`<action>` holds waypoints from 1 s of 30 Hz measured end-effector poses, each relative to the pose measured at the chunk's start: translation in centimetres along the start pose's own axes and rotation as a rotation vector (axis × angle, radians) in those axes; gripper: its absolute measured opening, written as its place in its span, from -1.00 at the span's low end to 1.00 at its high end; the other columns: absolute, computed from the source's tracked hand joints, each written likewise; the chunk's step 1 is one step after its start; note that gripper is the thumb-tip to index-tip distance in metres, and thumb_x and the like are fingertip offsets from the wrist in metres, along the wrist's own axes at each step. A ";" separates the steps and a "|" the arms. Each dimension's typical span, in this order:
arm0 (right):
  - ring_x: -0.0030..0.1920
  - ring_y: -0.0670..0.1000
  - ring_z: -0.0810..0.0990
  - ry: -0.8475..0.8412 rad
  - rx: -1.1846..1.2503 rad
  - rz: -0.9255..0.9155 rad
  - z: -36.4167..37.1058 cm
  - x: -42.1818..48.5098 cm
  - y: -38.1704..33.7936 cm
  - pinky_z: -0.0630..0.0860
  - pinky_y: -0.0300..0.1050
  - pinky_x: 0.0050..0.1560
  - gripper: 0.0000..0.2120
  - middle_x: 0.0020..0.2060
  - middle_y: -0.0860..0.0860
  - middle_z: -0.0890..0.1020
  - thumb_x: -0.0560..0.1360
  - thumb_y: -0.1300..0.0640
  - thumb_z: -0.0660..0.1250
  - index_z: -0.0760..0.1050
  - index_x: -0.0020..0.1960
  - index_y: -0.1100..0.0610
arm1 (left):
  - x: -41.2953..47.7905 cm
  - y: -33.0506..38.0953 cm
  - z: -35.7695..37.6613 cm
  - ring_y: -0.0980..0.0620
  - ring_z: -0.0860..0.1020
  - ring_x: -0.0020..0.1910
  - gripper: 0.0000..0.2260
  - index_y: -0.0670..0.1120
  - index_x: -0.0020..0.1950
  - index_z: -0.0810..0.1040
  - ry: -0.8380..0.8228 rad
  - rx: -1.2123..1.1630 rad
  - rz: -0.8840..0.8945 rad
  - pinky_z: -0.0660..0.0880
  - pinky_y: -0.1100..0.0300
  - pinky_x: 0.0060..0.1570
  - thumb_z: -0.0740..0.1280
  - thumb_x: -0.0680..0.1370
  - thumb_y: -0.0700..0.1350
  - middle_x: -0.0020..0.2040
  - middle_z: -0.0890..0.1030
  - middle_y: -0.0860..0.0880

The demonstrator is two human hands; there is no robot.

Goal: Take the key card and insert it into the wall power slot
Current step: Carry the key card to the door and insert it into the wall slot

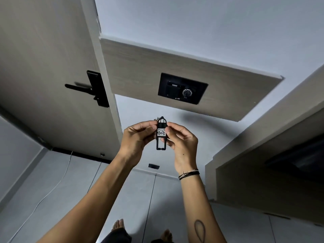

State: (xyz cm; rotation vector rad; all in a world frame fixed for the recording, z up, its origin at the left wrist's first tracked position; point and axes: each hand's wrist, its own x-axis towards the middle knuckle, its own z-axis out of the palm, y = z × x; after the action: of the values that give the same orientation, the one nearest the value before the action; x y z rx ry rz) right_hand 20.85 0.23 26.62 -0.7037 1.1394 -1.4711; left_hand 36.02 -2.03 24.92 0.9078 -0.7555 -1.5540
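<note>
Grey wall, power slot (182,88) dim, both hands' fingers (149,128) pinching key card (161,134), label partly covered

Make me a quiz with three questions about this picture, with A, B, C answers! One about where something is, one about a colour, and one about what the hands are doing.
1. Where is the black wall panel?
A. On the door
B. On the wooden board right of the door
C. On the floor

2. What colour is the door handle?
A. Black
B. Gold
C. White

3. What is happening with the key tag?
A. It sits in the slot
B. It lies on the floor
C. Both hands hold it

Answers:
1. B: the panel sits on the wooden board, beside the door.
2. A: the handle and its lock plate are black.
3. C: the left hand and right hand pinch the tag between them, below the panel, not yet in the slot.
</note>
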 end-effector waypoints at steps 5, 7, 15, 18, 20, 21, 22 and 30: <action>-0.16 0.01 0.77 -0.028 -0.015 -0.113 2.4 1.4 -3.3 0.76 -0.08 -0.11 -0.87 -0.14 0.05 0.80 0.54 0.36 0.50 0.74 0.05 0.21 | 2.1 3.8 1.4 -0.04 0.78 -0.01 -0.77 -0.08 0.02 0.82 -0.089 0.003 0.076 0.71 0.12 0.11 0.40 0.61 -0.34 0.03 0.83 -0.10; -0.15 0.01 0.78 -0.037 -0.019 -0.156 3.2 2.1 -4.8 0.76 -0.07 -0.10 -0.85 -0.15 0.04 0.80 0.54 0.37 0.49 0.73 0.07 0.21 | 3.0 5.3 2.1 -0.06 0.77 -0.02 -0.79 -0.10 0.04 0.81 -0.104 0.011 0.100 0.71 0.12 0.11 0.41 0.61 -0.33 0.02 0.82 -0.12; -0.12 0.05 0.74 -0.045 -0.016 -0.330 6.1 4.9 -12.4 0.75 -0.06 -0.09 -0.84 -0.14 0.06 0.77 0.54 0.40 0.48 0.72 0.06 0.21 | 6.4 12.5 7.1 -0.01 0.73 -0.12 -0.83 -0.20 0.10 0.76 -0.180 0.063 0.206 0.69 0.24 -0.06 0.46 0.57 -0.37 -0.03 0.79 -0.15; -0.10 0.07 0.72 -0.060 -0.007 -0.381 7.1 5.7 -15.4 0.73 -0.01 -0.04 -0.85 -0.15 0.06 0.74 0.54 0.39 0.48 0.71 0.07 0.23 | 7.3 15.4 9.2 -0.10 0.66 -0.06 -0.82 -0.25 0.13 0.72 -0.203 0.094 0.284 0.69 0.22 -0.01 0.46 0.55 -0.38 0.06 0.67 -0.28; -0.07 0.05 0.72 -0.057 -0.041 -0.430 7.7 6.1 -17.3 0.72 -0.03 -0.03 -0.85 -0.13 0.05 0.75 0.53 0.36 0.50 0.72 0.06 0.20 | 7.8 17.2 10.6 -0.04 0.67 -0.14 -0.84 -0.21 0.08 0.74 -0.220 0.116 0.341 0.69 0.22 -0.05 0.47 0.54 -0.39 -0.05 0.70 -0.23; -0.08 0.01 0.73 -0.054 -0.063 -0.453 7.9 6.3 -18.0 0.71 -0.09 -0.06 -0.85 -0.13 0.03 0.75 0.53 0.35 0.51 0.72 0.06 0.17 | 8.0 17.9 11.1 0.00 0.69 -0.18 -0.84 -0.19 0.05 0.75 -0.222 0.133 0.367 0.69 0.22 -0.05 0.48 0.54 -0.39 -0.13 0.72 -0.15; -0.10 -0.04 0.73 -0.054 -0.082 -0.477 8.1 6.5 -18.7 0.69 -0.15 -0.10 -0.85 -0.14 0.01 0.76 0.53 0.33 0.51 0.73 0.05 0.14 | 8.2 18.5 11.6 0.03 0.69 -0.21 -0.84 -0.17 0.03 0.76 -0.223 0.149 0.389 0.70 0.21 -0.05 0.48 0.54 -0.38 -0.19 0.73 -0.08; -0.10 -0.01 0.74 -0.021 -0.115 -0.547 8.1 7.6 -20.5 0.71 -0.09 -0.07 -0.84 0.00 0.18 0.77 0.53 0.35 0.51 0.72 0.04 0.14 | 9.4 19.9 13.1 0.01 0.69 -0.16 -0.84 -0.14 0.01 0.78 -0.243 0.230 0.467 0.71 0.16 0.01 0.50 0.53 -0.36 -0.21 0.76 0.00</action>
State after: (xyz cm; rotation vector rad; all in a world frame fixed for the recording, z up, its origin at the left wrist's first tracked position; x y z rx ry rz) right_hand 18.30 -10.37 47.19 -1.1738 1.0676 -1.8512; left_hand 33.79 -14.77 47.05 0.6475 -1.2442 -1.1864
